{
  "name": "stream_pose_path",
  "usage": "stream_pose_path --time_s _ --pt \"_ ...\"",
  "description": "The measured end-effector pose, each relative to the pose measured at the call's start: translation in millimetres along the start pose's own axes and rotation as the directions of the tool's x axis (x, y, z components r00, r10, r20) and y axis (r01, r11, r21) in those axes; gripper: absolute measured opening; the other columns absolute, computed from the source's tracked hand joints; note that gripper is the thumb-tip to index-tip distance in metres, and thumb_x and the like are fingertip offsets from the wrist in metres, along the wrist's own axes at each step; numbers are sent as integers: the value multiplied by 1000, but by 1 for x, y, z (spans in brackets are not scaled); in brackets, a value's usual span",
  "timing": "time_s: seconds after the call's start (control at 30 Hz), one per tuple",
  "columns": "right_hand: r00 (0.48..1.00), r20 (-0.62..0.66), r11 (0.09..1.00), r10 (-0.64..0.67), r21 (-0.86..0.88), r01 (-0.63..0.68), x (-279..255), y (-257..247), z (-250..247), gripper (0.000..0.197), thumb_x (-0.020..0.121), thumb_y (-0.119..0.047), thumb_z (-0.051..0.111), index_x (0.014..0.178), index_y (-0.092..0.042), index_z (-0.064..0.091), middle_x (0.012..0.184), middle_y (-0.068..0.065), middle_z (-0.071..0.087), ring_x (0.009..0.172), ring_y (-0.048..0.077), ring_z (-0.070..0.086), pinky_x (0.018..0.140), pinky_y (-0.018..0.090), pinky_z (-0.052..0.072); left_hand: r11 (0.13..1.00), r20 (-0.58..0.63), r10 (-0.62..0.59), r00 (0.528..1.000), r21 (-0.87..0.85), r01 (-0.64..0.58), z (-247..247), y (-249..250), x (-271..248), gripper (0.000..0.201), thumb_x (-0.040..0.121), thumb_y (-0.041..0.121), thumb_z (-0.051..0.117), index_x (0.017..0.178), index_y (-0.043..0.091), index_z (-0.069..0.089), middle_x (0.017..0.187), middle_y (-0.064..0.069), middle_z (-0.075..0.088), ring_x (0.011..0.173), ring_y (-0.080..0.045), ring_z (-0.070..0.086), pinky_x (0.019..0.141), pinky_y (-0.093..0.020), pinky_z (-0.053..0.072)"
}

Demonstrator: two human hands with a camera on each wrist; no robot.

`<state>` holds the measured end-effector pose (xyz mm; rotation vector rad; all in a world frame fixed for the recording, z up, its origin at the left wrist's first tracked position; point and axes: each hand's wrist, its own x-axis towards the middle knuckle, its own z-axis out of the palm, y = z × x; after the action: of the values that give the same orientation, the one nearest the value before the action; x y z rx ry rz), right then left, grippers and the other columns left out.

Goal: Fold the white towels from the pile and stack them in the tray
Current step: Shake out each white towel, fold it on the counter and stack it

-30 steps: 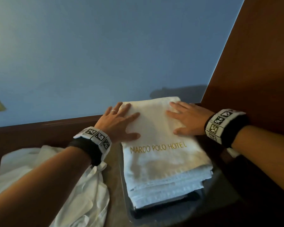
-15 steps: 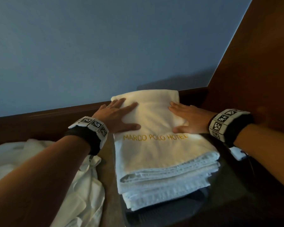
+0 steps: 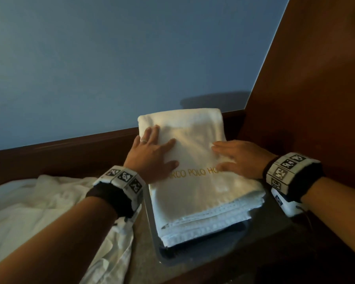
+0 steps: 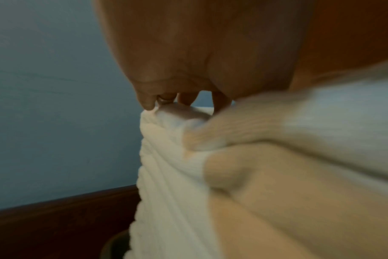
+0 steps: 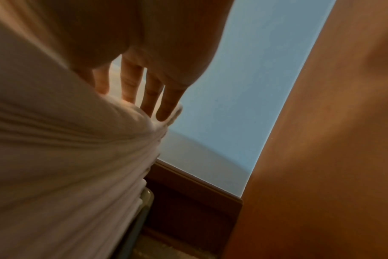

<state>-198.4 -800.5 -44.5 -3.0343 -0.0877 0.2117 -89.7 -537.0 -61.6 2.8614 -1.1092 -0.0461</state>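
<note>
A stack of folded white towels (image 3: 195,187) sits in a dark tray (image 3: 173,257); the top one bears gold lettering. My left hand (image 3: 152,154) lies flat on the stack's left side, fingers straight. My right hand (image 3: 238,158) presses flat on its right side. The left wrist view shows the fingers (image 4: 186,98) touching the top towel (image 4: 233,175). In the right wrist view straight fingers (image 5: 148,92) rest on the towel stack (image 5: 66,157), with the tray rim (image 5: 147,198) below. A loose pile of white towels (image 3: 39,212) lies at the left.
A blue wall (image 3: 111,58) with a dark wooden ledge (image 3: 59,152) stands behind the tray. A brown wooden panel (image 3: 316,78) rises close on the right. The counter (image 3: 143,253) shows between pile and tray.
Both hands have slid a little toward the middle of the top towel and now cover the ends of the lettering. The view has shifted slightly.
</note>
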Motion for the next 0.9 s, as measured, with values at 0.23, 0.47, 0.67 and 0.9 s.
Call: stream_pose_path --time_s 0.23,0.47,0.67,0.9 --pt "963 267 1000 12 -20 -7 -26 -4 23 103 82 -79 33 154 -27 -19 155 -11 -31 136 1 -26 118 35 -6 999 118 24 993 -49 -18 34 33 -48 98 74 89 4 157 40 -10 165 -9 -23 153 -30 -17 123 -45 -5" --pt "974 224 999 15 -52 -4 -7 27 67 110 76 -88 23 153 -23 -22 160 -1 -31 148 12 -21 123 44 1 997 90 45 995 -62 -40 70 38 -21 90 81 89 6 156 43 -16 163 -7 -29 152 -28 -21 121 -44 -9" --pt "972 222 997 70 -50 -61 -5 37 75 106 82 -82 31 154 -24 -20 160 -2 -29 149 11 -18 122 44 2 995 120 62 991 -86 -51 75 44 -10 90 82 88 8 156 41 -15 163 -7 -30 151 -28 -23 122 -44 -10" --pt "967 198 982 163 -125 -140 -15 13 65 113 66 -97 8 154 -31 -16 162 -5 -24 151 15 -13 120 48 1 982 83 112 990 -162 -97 71 26 -32 85 89 82 17 158 39 -7 165 -1 -23 153 -21 -19 123 -42 -9"
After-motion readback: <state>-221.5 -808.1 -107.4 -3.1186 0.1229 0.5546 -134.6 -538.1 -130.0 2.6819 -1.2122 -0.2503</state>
